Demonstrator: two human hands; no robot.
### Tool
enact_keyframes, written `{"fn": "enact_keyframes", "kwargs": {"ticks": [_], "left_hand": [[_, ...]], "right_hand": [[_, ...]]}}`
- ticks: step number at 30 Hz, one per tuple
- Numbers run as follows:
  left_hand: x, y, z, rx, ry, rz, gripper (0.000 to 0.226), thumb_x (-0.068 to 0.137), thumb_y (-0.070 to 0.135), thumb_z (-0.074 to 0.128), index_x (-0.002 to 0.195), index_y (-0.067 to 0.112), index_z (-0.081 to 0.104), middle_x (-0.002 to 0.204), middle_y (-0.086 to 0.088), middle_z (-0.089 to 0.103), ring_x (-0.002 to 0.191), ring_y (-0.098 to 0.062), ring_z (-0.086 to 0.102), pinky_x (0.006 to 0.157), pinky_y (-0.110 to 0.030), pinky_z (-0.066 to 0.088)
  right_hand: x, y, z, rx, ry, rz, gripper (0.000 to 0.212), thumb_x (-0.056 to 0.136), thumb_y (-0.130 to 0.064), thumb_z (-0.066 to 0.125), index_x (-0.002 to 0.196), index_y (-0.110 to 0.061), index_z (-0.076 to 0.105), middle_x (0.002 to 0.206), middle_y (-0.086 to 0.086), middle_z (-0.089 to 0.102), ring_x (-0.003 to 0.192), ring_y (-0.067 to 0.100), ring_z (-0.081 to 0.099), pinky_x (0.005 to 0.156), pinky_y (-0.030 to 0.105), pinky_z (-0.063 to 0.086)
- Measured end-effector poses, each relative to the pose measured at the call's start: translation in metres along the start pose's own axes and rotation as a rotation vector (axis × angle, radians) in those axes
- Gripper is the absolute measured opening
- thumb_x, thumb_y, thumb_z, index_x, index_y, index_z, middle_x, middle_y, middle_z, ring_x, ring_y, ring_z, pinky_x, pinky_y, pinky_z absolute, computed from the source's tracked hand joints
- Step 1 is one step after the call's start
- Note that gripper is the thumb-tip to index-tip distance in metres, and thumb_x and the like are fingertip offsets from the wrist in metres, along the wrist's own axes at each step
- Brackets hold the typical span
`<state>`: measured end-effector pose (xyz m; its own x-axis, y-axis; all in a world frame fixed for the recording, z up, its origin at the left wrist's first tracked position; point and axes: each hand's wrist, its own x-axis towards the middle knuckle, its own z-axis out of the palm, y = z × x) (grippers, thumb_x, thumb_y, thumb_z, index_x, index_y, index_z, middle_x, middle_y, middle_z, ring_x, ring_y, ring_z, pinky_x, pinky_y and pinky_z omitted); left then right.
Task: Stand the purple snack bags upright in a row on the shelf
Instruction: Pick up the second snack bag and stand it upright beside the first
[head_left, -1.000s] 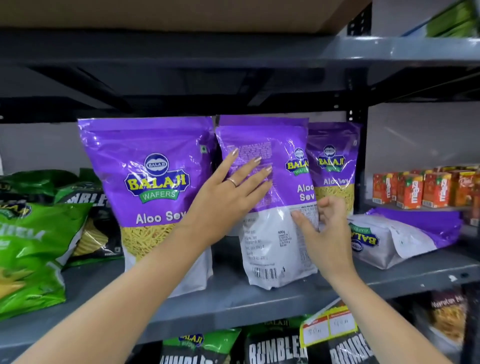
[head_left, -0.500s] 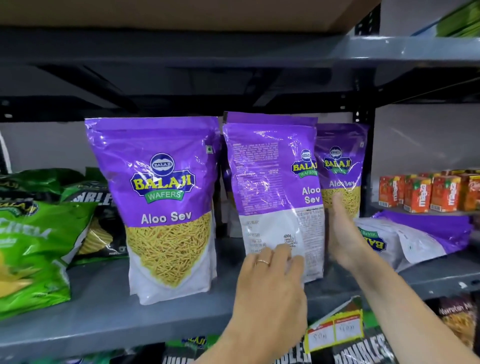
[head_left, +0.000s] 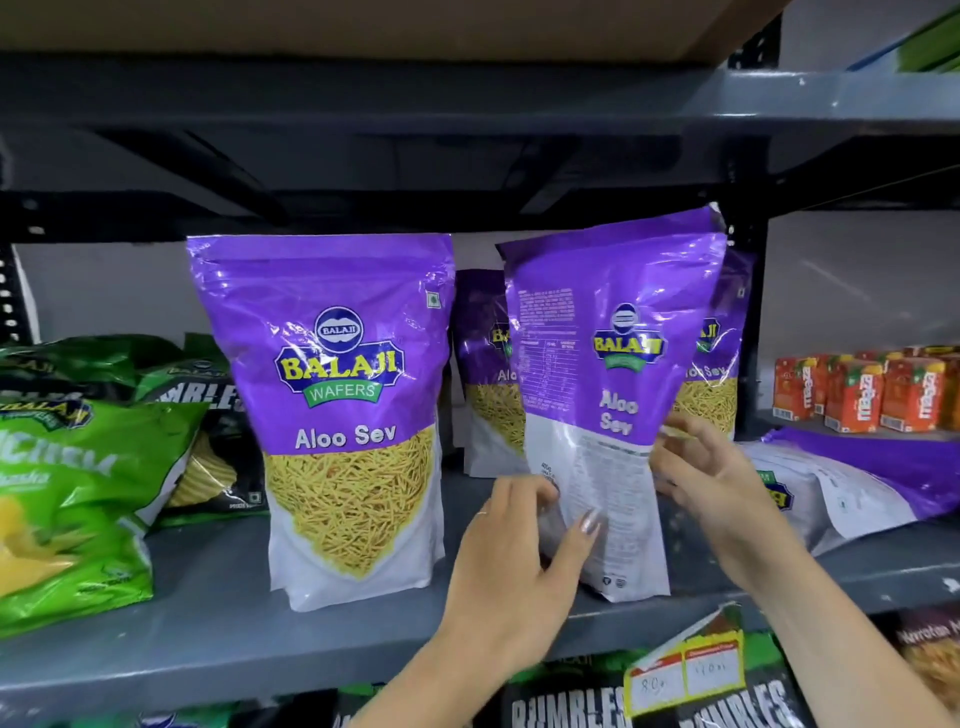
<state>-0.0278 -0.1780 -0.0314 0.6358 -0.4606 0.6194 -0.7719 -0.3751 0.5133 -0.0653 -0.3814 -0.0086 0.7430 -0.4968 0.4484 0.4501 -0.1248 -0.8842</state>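
A purple Aloo Sev bag (head_left: 337, 395) stands upright, front out, on the grey shelf (head_left: 218, 618). To its right a second purple bag (head_left: 618, 364) stands near the shelf's front edge, back side out and tilted. My left hand (head_left: 519, 561) grips its lower left edge, and my right hand (head_left: 711, 478) holds its right side. Behind it stand two more purple bags: one (head_left: 483, 374) at the back and another (head_left: 719, 364) by the upright post. A further purple bag (head_left: 852, 483) lies flat at the right.
Green snack bags (head_left: 67, 499) are piled at the left of the shelf. Orange juice cartons (head_left: 862, 395) stand in a row at the far right. A dark upright post (head_left: 748, 312) rises behind the bags. Price tags (head_left: 685, 670) hang on the shelf's front edge, above black bags below.
The second bag has turned and tilted, its top swinging right. My left hand has shifted to grip its lower left edge, and my right hand has closed on its right side.
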Motion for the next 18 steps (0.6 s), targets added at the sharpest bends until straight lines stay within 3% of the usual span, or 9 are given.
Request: {"fn": "enact_keyframes", "kwargs": {"ticks": [3, 5, 7, 9, 11, 14, 16, 18], "left_hand": [[0.005, -0.002, 0.0, -0.329, -0.134, -0.158, 0.062, 0.068, 0.084, 0.043, 0.111, 0.04, 0.042, 0.113, 0.022, 0.057, 0.099, 0.006, 0.056, 0.093, -0.03, 0.046], [0.008, -0.004, 0.001, -0.515, -0.223, -0.193, 0.065, 0.063, 0.083, 0.055, 0.116, 0.047, 0.044, 0.118, 0.028, 0.062, 0.108, 0.011, 0.057, 0.098, -0.025, 0.045], [0.014, -0.01, 0.001, -0.587, -0.221, -0.206, 0.063, 0.06, 0.073, 0.066, 0.114, 0.045, 0.05, 0.113, 0.03, 0.067, 0.107, 0.011, 0.06, 0.091, -0.016, 0.047], [0.018, -0.015, -0.002, -0.579, -0.165, -0.212, 0.066, 0.057, 0.063, 0.073, 0.115, 0.039, 0.053, 0.111, 0.023, 0.071, 0.106, 0.006, 0.063, 0.091, -0.02, 0.05], [0.018, -0.022, -0.005, -0.583, -0.06, -0.229, 0.073, 0.056, 0.054, 0.08, 0.12, 0.034, 0.052, 0.116, 0.014, 0.069, 0.109, -0.002, 0.064, 0.096, -0.032, 0.052], [0.016, -0.032, -0.008, -0.59, 0.126, -0.243, 0.062, 0.069, 0.027, 0.086, 0.119, 0.03, 0.05, 0.116, 0.002, 0.068, 0.103, -0.014, 0.069, 0.092, -0.036, 0.055], [0.015, -0.034, -0.009, -0.607, 0.197, -0.261, 0.054, 0.077, 0.015, 0.08, 0.122, 0.023, 0.05, 0.119, -0.009, 0.066, 0.106, -0.024, 0.067, 0.095, -0.042, 0.054], [0.014, -0.035, -0.008, -0.633, 0.238, -0.263, 0.044, 0.082, 0.01, 0.073, 0.118, 0.024, 0.052, 0.12, -0.01, 0.065, 0.108, -0.023, 0.066, 0.095, -0.036, 0.053]], "right_hand": [[-0.004, -0.002, 0.004, -0.025, -0.139, 0.032, 0.106, 0.05, -0.049, 0.086, 0.143, -0.032, 0.037, 0.132, -0.01, 0.06, 0.127, 0.011, 0.053, 0.11, 0.04, 0.039], [-0.005, -0.001, 0.014, -0.082, -0.227, 0.057, 0.134, 0.035, -0.061, 0.088, 0.15, -0.038, 0.023, 0.139, -0.013, 0.054, 0.131, 0.007, 0.05, 0.113, 0.04, 0.035], [-0.006, 0.004, 0.023, -0.075, -0.268, 0.064, 0.142, 0.032, -0.062, 0.089, 0.153, -0.037, 0.018, 0.133, -0.017, 0.06, 0.12, -0.001, 0.058, 0.108, 0.035, 0.041], [-0.007, 0.008, 0.03, -0.044, -0.248, 0.06, 0.14, 0.033, -0.059, 0.09, 0.152, -0.037, 0.02, 0.122, -0.022, 0.063, 0.111, -0.004, 0.063, 0.104, 0.033, 0.044], [-0.008, 0.011, 0.032, -0.015, -0.205, 0.041, 0.132, 0.035, -0.061, 0.087, 0.15, -0.037, 0.027, 0.121, -0.019, 0.066, 0.113, 0.001, 0.063, 0.104, 0.035, 0.045], [-0.01, 0.009, 0.025, 0.002, -0.218, 0.024, 0.11, 0.039, -0.061, 0.089, 0.138, -0.037, 0.046, 0.12, -0.011, 0.072, 0.114, 0.007, 0.065, 0.095, 0.032, 0.048], [-0.012, 0.009, 0.022, -0.038, -0.28, 0.017, 0.092, 0.049, -0.049, 0.091, 0.132, -0.031, 0.054, 0.122, -0.005, 0.072, 0.115, 0.012, 0.065, 0.094, 0.033, 0.05], [-0.012, 0.012, 0.023, -0.054, -0.29, 0.006, 0.082, 0.052, -0.036, 0.092, 0.126, -0.025, 0.058, 0.119, -0.002, 0.073, 0.113, 0.014, 0.067, 0.089, 0.03, 0.053]]}}
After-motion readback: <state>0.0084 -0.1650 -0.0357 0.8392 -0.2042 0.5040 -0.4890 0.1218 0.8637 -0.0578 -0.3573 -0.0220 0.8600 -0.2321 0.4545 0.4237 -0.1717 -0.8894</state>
